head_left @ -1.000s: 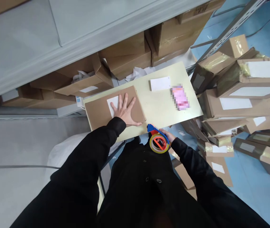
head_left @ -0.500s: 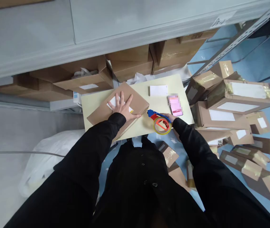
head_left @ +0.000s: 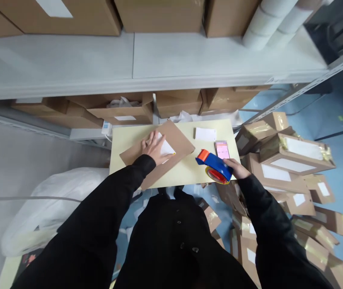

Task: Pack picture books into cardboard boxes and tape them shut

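The carton (head_left: 179, 138) lies aslant on the desk's (head_left: 186, 171) left, seemingly steadied by the left hand (head_left: 152, 150), grip loosely spread. The right hand (head_left: 238, 168) pinches the tape dispenser's (head_left: 217, 163) right end, apparently aiming it leftward; the phone (head_left: 223, 151) lies just beyond.

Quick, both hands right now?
Left hand: spread, pressing on the box, not gripping it.
Right hand: closed on the tape dispenser.

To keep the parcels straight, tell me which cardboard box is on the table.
The box under the left hand; of all those in view, it alone rests on the table.
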The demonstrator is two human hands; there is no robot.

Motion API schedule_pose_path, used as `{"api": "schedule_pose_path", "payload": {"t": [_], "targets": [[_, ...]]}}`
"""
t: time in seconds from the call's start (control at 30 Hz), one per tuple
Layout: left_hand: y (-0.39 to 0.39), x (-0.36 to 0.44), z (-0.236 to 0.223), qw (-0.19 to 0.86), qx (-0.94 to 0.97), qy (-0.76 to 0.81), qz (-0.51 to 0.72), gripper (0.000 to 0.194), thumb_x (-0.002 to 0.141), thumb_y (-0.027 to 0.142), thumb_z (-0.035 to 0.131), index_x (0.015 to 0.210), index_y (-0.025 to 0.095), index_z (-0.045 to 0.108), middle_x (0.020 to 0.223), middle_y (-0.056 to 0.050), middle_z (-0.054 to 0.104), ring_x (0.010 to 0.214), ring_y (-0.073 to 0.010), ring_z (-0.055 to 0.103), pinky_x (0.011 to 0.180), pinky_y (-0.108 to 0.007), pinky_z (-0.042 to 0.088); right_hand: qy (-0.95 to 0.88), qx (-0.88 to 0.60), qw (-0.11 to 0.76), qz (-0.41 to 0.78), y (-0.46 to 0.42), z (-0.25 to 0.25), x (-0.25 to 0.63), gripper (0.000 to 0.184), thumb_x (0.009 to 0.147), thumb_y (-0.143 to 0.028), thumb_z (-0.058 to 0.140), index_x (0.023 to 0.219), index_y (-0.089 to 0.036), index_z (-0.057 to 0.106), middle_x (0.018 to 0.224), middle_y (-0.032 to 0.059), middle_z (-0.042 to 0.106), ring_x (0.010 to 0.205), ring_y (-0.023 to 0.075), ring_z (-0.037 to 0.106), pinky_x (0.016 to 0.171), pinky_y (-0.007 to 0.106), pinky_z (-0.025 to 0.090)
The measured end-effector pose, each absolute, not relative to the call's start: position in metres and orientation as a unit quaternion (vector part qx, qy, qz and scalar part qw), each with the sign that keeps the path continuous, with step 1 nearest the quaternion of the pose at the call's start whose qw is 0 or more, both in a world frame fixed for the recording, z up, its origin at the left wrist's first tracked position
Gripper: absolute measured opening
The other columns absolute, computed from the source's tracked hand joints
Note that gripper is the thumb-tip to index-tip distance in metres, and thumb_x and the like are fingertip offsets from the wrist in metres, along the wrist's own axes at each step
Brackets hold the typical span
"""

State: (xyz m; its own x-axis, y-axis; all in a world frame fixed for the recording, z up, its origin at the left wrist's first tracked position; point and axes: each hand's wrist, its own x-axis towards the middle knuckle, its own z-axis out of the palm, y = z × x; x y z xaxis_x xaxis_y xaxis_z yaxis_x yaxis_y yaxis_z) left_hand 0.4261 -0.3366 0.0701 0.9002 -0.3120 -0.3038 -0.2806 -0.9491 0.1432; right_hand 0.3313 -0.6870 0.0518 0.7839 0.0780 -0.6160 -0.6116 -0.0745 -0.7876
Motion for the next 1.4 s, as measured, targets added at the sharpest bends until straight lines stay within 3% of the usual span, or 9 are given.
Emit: {"api": "schedule_pose_path", "payload": {"t": [0.17, 0.37, 0.6, 0.77, 0.93, 1.07, 1.2, 1.3, 1.4], "targets": [[-0.296, 0.412, 0.062, 0.038, 0.978, -0.075, -0.192, 0.14, 0.037, 0.084, 0.06, 0.149, 0.022, 0.002, 0.154, -0.024, -0.008, 0.137, -0.051, -0.005, 0.095, -0.073, 0.016, -0.002, -0.829, 0.555, 0.074, -0.666, 0.147, 0.341, 0.057, 0.068, -0.038, 0.07, 0.122, -0.023, 0.058, 0.103, 0.0057, 0.069, 0.09, 0.0266, 0.064, 0.077, 0.037, 0.052], [-0.281, 0.413, 0.059, 0.041, 0.966, -0.15, -0.206, 0.143, 0.032, 0.076, 0.07, 0.149, 0.026, 0.006, 0.154, -0.02, -0.011, 0.138, -0.049, -0.009, 0.099, -0.072, 0.003, -0.139, -0.937, 0.239, -0.211, -0.629, 0.223, 0.46, 0.056, 0.079, -0.033, 0.059, 0.128, -0.008, 0.051, 0.123, 0.0184, 0.06, 0.111, 0.037, 0.055, 0.097, 0.055, 0.041], [-0.248, 0.435, 0.066, 0.068, 0.917, -0.321, -0.225, 0.131, 0.035, 0.062, 0.076, 0.148, 0.029, 0.016, 0.156, -0.015, -0.003, 0.141, -0.043, -0.005, 0.104, -0.067, -0.005, -0.154, -0.959, 0.121, -0.203, -0.62, 0.23, 0.608, 0.046, 0.073, -0.016, 0.059, 0.118, -0.006, 0.058, 0.119, 0.017, 0.06, 0.116, 0.0321, 0.052, 0.102, 0.049, 0.039], [-0.231, 0.421, 0.058, 0.112, 0.945, -0.251, -0.177, 0.137, 0.035, 0.061, 0.078, 0.149, 0.021, 0.014, 0.155, -0.018, 0.001, 0.141, -0.0429, -0.004, 0.107, -0.064, -0.003, -0.099, -0.979, 0.113, -0.136, -0.621, 0.223, 0.635, 0.059, 0.071, -0.016, 0.058, 0.129, -0.004, 0.049, 0.128, 0.021, 0.053, 0.121, 0.0342, 0.047, 0.106, 0.054, 0.031], [-0.183, 0.383, 0.035, 0.21, 0.969, -0.069, -0.112, 0.139, 0.043, 0.059, 0.078, 0.149, 0.013, 0.0, 0.153, -0.026, -0.008, 0.139, -0.0462, -0.004, 0.104, -0.068, 0.013, -0.088, -0.946, 0.148, -0.273, -0.618, 0.195, 0.569, 0.081, 0.075, -0.027, 0.058, 0.144, -0.008, 0.021, 0.146, 0.023, 0.029, 0.136, 0.0371, 0.026, 0.107, 0.06, 0.025], [-0.147, 0.346, 0.001, 0.411, 0.9, -0.02, -0.142, 0.14, 0.048, 0.06, 0.075, 0.147, 0.01, -0.01, 0.152, -0.029, 0.006, 0.138, -0.0384, 0.022, 0.107, -0.051, 0.029, -0.076, -0.948, 0.258, -0.173, -0.586, 0.108, 0.429, 0.078, 0.071, -0.021, 0.056, 0.143, -0.012, 0.028, 0.139, 0.0192, 0.043, 0.127, 0.0314, 0.043, 0.105, 0.048, 0.036], [-0.146, 0.32, -0.022, 0.521, 0.828, 0.003, -0.207, 0.131, 0.044, 0.055, 0.079, 0.147, 0.01, 0.011, 0.147, -0.029, 0.026, 0.13, -0.04, 0.039, 0.102, -0.051, 0.037, -0.001, -0.93, 0.366, 0.038, -0.539, 0.01, 0.322, 0.084, 0.061, -0.02, 0.063, 0.139, -0.008, 0.035, 0.132, 0.022, 0.05, 0.115, 0.0324, 0.054, 0.095, 0.047, 0.045], [-0.157, 0.318, -0.022, 0.563, 0.795, -0.003, -0.227, 0.11, 0.042, 0.042, 0.081, 0.138, 0.016, 0.034, 0.136, -0.022, 0.047, 0.12, -0.0387, 0.05, 0.091, -0.052, 0.047, 0.057, -0.89, 0.446, 0.081, -0.518, -0.021, 0.303, 0.058, 0.062, -0.02, 0.06, 0.119, -0.014, 0.056, 0.103, 0.0132, 0.068, 0.092, 0.0272, 0.064, 0.084, 0.045, 0.05], [-0.159, 0.327, -0.01, 0.564, 0.799, -0.005, -0.21, 0.086, 0.045, 0.037, 0.081, 0.122, 0.018, 0.049, 0.119, -0.015, 0.06, 0.106, -0.0348, 0.06, 0.082, -0.049, 0.052, 0.084, -0.878, 0.467, 0.063, -0.518, -0.015, 0.307, 0.038, 0.067, -0.024, 0.056, 0.104, -0.016, 0.061, 0.086, 0.009, 0.07, 0.079, 0.0236, 0.065, 0.074, 0.041, 0.053]]}}
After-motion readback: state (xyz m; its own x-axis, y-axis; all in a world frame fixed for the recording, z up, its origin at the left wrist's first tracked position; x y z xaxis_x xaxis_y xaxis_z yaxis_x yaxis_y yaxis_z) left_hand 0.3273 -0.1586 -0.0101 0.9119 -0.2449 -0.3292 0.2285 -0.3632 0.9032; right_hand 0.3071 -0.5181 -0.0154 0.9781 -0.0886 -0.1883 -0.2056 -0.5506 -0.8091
